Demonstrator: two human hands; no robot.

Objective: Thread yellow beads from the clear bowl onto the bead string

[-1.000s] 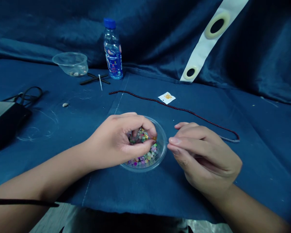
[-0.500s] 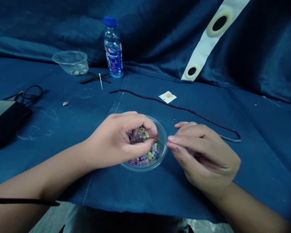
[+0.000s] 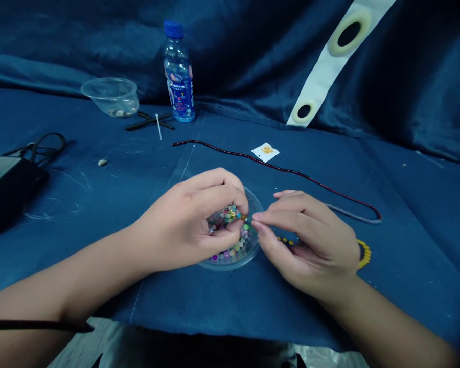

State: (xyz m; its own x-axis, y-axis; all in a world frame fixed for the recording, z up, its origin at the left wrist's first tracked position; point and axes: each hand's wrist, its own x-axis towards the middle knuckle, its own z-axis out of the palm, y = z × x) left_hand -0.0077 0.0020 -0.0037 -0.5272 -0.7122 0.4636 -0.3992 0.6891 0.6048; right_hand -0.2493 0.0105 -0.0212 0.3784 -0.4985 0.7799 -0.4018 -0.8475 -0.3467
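A small clear dish [image 3: 253, 202] full of mixed coloured beads [image 3: 230, 240] sits on the blue cloth in front of me. My left hand [image 3: 193, 220] curls over the dish, thumb and forefinger pinched on a small orange bead at its right rim. My right hand [image 3: 308, 240] is just right of the dish, fingers pinched together on a thin thread that I can barely see. A strand of yellow beads [image 3: 364, 254] trails out from under my right hand.
A long dark red bead strand [image 3: 276, 167] lies across the cloth behind the dish, near a small white packet [image 3: 266, 152]. Farther back stand a water bottle [image 3: 178, 76], an empty clear bowl [image 3: 111, 95] and dark sticks [image 3: 149, 122]. A black device with a cable [image 3: 7, 184] lies at left.
Both hands have come closer together over the dish's right rim. My right hand moved left, and the yellow bead strand now shows beside it.
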